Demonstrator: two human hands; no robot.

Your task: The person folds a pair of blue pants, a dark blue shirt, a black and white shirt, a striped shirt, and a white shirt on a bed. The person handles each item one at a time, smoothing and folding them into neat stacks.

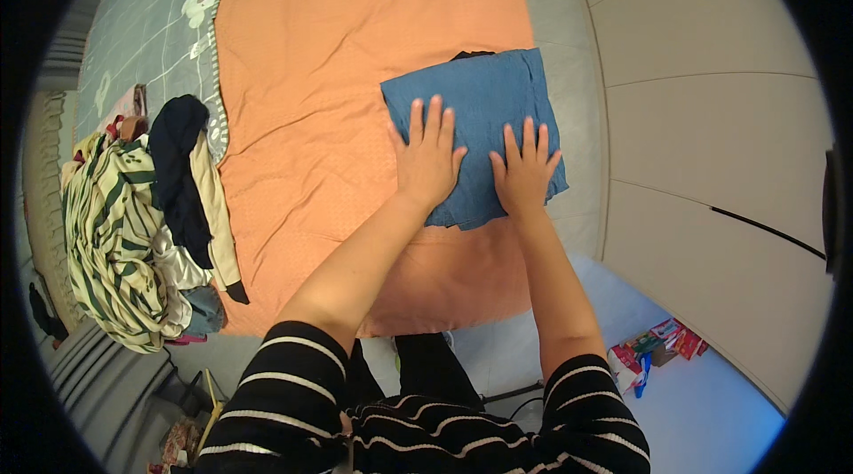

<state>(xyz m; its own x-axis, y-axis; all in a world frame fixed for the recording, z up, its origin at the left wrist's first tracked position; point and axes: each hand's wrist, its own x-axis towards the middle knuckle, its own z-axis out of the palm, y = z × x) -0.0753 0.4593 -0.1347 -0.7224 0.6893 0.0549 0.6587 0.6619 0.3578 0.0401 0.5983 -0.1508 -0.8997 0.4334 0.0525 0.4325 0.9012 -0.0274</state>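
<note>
The left hand (427, 167) and right hand (524, 177) lie open, fingers spread and gripping nothing, on the blue cloth (475, 99) — probably so the palms keep it flat. It overlaps the orange bedspread's (306, 110) right edge; the clothes heap (115, 234) lies well apart, left.

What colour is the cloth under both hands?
The cloth is blue, best seen in the head view.
</note>
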